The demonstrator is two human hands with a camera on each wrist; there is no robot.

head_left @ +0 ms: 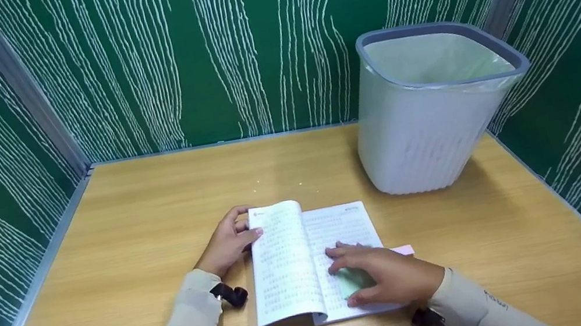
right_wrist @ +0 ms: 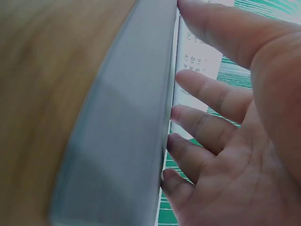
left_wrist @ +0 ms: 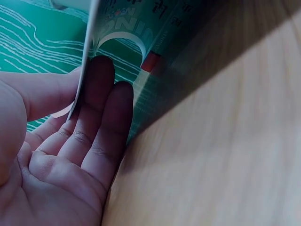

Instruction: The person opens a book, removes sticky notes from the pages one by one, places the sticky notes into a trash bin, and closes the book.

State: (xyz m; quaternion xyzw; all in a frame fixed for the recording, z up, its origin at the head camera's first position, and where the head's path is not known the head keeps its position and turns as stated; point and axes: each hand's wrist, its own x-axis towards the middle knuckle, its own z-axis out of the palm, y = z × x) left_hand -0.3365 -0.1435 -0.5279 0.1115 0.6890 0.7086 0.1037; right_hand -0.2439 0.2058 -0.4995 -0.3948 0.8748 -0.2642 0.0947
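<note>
Pinching book (head_left: 307, 260) pages with left hand (head_left: 227, 243); right hand (head_left: 389, 273) pressed flat; risked tearing raised leaf.

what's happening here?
A person sits at a wooden table with an open book lying flat. The left hand holds the book's left edge, fingers under the raised pages. The right hand rests with straight fingers on the right page, over a green slip. A lined waste bin stands behind to the right.
</note>
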